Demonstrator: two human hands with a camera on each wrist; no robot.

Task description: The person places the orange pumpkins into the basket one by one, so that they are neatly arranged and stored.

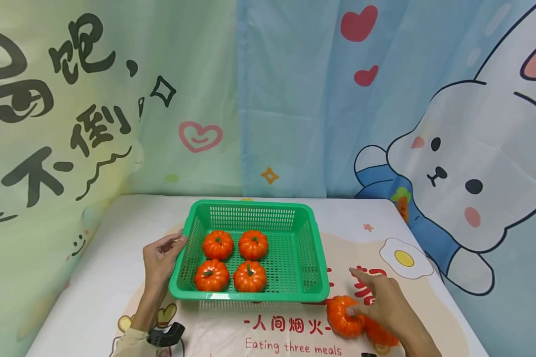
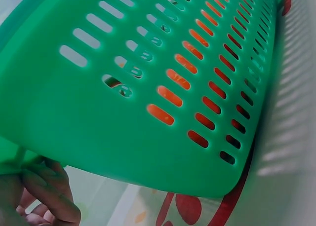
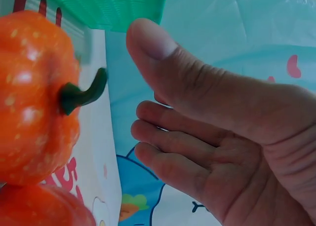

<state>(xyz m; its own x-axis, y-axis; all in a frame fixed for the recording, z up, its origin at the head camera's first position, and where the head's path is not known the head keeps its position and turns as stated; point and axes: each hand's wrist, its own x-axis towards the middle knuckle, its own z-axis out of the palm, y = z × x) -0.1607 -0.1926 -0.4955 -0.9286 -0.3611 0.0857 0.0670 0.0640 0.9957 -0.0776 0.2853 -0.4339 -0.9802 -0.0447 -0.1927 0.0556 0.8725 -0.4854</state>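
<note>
A green plastic basket [image 1: 320, 258] with slotted walls stands mid-table, and several small orange pumpkins [image 1: 249, 276] with green stems sit in its left half. My left hand [image 1: 161, 260] holds the basket's left rim, fingers and thumb bent at the edge in the left wrist view. To the right of the basket, an orange pumpkin [image 1: 343, 317] lies on the table beside a second pumpkin [image 1: 379, 333], partly hidden by my right hand [image 1: 386, 305]. That hand hovers over the two, thumb and fingers spread. In the right wrist view a gap shows between the thumb and the stemmed pumpkin [image 3: 34, 97].
A printed tablecloth [image 1: 290, 342] with red lettering and a fried-egg picture covers the table. Behind it hangs a cartoon curtain [image 1: 286, 124] with a rabbit and hearts. A black band [image 1: 166, 335] is around my left wrist.
</note>
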